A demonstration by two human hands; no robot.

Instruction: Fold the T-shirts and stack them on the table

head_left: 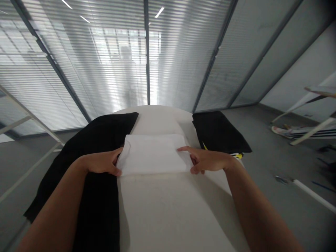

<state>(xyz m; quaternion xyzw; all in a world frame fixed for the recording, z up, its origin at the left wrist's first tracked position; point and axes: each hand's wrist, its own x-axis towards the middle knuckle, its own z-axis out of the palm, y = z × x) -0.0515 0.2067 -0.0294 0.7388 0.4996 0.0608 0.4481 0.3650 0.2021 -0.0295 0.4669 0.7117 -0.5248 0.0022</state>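
A folded white cloth [154, 154] lies flat in the middle of the white table [162, 213], its near edge straight. My left hand [103, 162] grips the cloth's left side, the thumb at the near corner and the index finger higher up the edge. On the other side, my right hand [210, 160] pinches the right edge. Its index finger rests on top of the cloth, the thumb sits by the near corner and the other fingers curl under. Under my left forearm a large black cloth [97, 199] spreads over the table's left side.
A folded black cloth [219, 131] lies at the table's right edge, with something yellow and patterned [238, 155] peeking from beneath it. White metal frames [39, 122] stand at the left. On the right floor lie a white pole [313, 196] and striped fabric [312, 132]. Glass panels with blinds [173, 63] rise behind.
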